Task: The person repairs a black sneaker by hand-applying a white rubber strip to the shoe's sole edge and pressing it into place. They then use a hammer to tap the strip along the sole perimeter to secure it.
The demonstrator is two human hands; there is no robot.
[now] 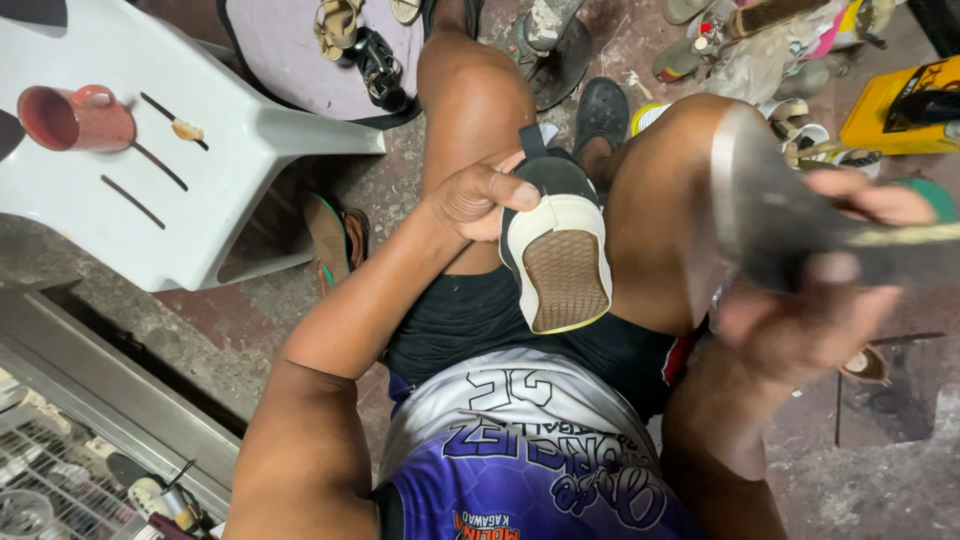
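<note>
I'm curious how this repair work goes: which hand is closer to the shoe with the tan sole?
Left. The left hand grips the shoe at its upper edge, resting on the lap. The right hand is apart, off to the right, holding a blurred dark tool.

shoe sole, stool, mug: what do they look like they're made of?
Shoe, held in the left hand: sole probably rubber, with a tan matte tread in a fine grid and an off-white rim. Stool: likely moulded plastic, smooth white, slightly glossy, with slots in the seat. Mug: reddish and glossy, ceramic or plastic; cannot tell which.
</note>
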